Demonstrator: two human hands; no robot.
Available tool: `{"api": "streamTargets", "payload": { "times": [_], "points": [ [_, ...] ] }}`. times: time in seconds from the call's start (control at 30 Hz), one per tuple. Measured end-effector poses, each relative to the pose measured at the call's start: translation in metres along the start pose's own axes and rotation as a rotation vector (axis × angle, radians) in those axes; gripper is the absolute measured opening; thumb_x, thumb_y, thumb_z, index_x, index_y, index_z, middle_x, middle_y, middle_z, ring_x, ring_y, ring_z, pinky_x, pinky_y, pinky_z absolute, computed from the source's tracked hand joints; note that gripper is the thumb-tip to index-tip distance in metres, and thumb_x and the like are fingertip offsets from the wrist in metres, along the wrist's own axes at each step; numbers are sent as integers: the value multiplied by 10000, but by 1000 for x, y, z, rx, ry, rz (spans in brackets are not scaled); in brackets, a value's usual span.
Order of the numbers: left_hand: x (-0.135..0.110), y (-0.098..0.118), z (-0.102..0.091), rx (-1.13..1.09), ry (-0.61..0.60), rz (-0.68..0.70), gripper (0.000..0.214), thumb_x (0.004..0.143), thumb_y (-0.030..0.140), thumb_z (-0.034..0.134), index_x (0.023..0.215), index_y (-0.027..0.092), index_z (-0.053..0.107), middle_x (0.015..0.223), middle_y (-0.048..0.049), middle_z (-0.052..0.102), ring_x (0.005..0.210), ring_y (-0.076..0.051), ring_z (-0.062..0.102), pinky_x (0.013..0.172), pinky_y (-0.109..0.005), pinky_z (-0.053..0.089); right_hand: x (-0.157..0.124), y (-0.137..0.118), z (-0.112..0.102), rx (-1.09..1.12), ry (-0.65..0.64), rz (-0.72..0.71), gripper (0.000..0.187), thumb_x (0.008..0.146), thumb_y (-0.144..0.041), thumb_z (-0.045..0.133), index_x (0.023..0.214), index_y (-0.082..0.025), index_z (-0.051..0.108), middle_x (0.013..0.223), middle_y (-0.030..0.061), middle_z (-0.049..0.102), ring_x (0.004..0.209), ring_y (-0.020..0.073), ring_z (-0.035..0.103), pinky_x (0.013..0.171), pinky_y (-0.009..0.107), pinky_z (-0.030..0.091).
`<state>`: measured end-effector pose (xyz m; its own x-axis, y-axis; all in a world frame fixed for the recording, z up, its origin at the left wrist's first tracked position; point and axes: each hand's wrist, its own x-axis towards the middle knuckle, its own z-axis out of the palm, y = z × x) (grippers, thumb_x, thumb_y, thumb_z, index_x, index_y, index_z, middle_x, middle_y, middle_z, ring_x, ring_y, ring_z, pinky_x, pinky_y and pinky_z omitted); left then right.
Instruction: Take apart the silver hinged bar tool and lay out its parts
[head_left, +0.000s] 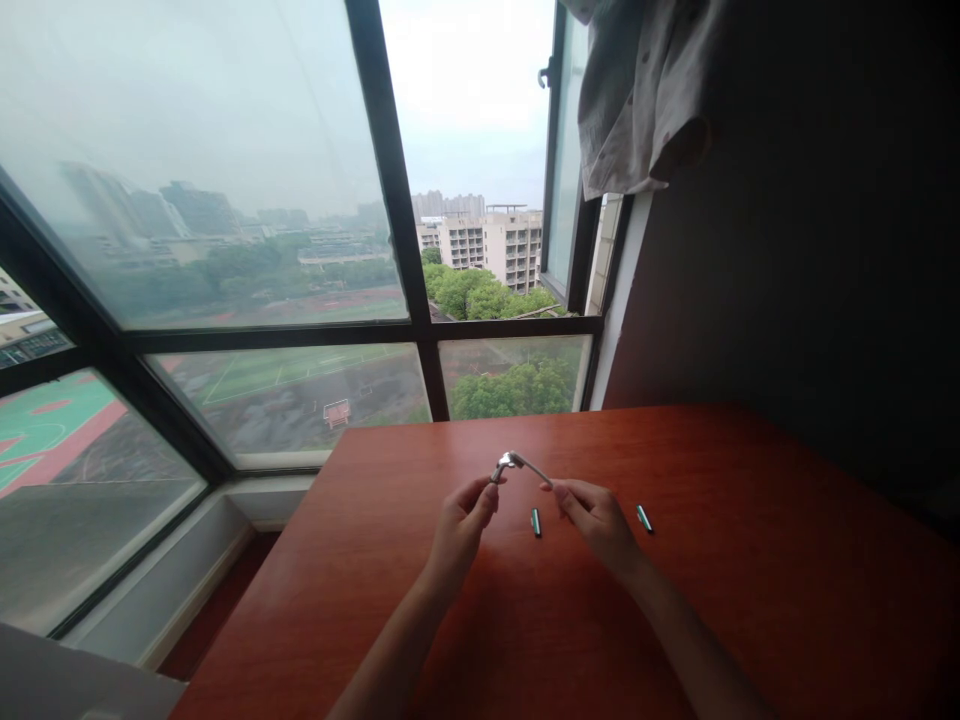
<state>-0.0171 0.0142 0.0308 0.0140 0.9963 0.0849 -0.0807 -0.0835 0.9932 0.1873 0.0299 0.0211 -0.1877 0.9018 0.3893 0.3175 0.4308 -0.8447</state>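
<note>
Above the middle of the table, my left hand (463,525) pinches a small silver metal piece (501,465) between thumb and fingers. From the other side, my right hand (596,518) grips the lower end of a thin grey rod (534,467). The rod slants up to the left and meets the shiny top of the metal piece. Whether the two are joined or only touching, I cannot tell. Below, between my hands, lies a small green, white and black strip-shaped piece (536,522). A similar strip-shaped piece (645,518) rests right of my right hand.
The reddish-brown wooden table (360,560) reaches to the window wall. Dark window frames (424,345) stand behind it, with one pane (566,150) swung open. Grey cloth (637,100) hangs at upper right beside a dark wall (787,250). A low ledge (195,570) runs along the left.
</note>
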Motion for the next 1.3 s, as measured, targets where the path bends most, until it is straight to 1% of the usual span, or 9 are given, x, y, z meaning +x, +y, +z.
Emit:
{"api": "streamTargets", "payload": {
  "times": [0.1,0.2,0.3,0.4,0.5,0.67,0.8,1.07,1.3],
  "points": [
    [-1,1,1,47,-14,-3,411,766,472,641,971,119,695,614,8,470,573,-114,377,529,-226,285,0,1,0,-44,30,-4,478,915,-449,424,643,-147,675,583,18,561,594,155,555,563,234,400],
    [-2,2,3,75,-9,6,395,777,471,624,943,123,707,614,4,478,574,-120,384,534,-225,295,1,3,1,-69,29,-14,466,919,-451,417,724,-143,708,583,18,573,591,158,562,564,237,405],
    [-1,1,3,94,51,33,354,766,460,629,878,136,715,617,-6,505,574,-132,402,540,-227,313,1,5,1,-78,14,-20,456,918,-460,416,837,-139,729,592,18,593,601,166,580,571,240,415],
    [1,-1,0,132,120,77,292,750,429,645,815,151,706,654,-24,559,588,-146,429,549,-227,328,0,6,1,-93,-3,-15,466,917,-474,412,862,-138,730,590,19,599,606,172,589,571,242,416],
    [3,-4,-4,187,128,127,269,761,418,636,776,157,698,671,-32,581,619,-158,460,574,-229,342,0,7,0,-111,-17,-15,468,919,-476,405,858,-138,723,594,22,602,596,172,583,563,244,412],
    [2,-8,-3,203,74,134,322,773,442,626,860,144,710,614,-3,509,587,-140,423,544,-223,310,0,7,0,-126,-9,-29,448,922,-447,412,790,-141,711,593,22,598,598,175,585,576,246,408],
    [0,-10,1,241,29,126,350,783,447,617,912,137,717,643,-11,520,595,-135,410,547,-225,308,1,6,0,-114,-2,-33,422,921,-431,419,781,-146,698,607,25,599,610,177,586,583,249,408],
    [2,-12,-4,270,67,160,365,811,452,588,951,136,706,632,-7,473,606,-137,404,543,-223,310,1,4,-1,-162,-6,-58,443,928,-440,389,734,-156,669,594,13,568,583,161,554,560,240,380],
    [0,-12,-1,318,18,152,416,817,462,570,1003,114,701,642,-4,481,601,-128,402,537,-212,319,1,5,-1,-202,-10,-65,432,934,-415,394,745,-147,674,593,11,558,577,150,542,556,234,366]
  ]
}}
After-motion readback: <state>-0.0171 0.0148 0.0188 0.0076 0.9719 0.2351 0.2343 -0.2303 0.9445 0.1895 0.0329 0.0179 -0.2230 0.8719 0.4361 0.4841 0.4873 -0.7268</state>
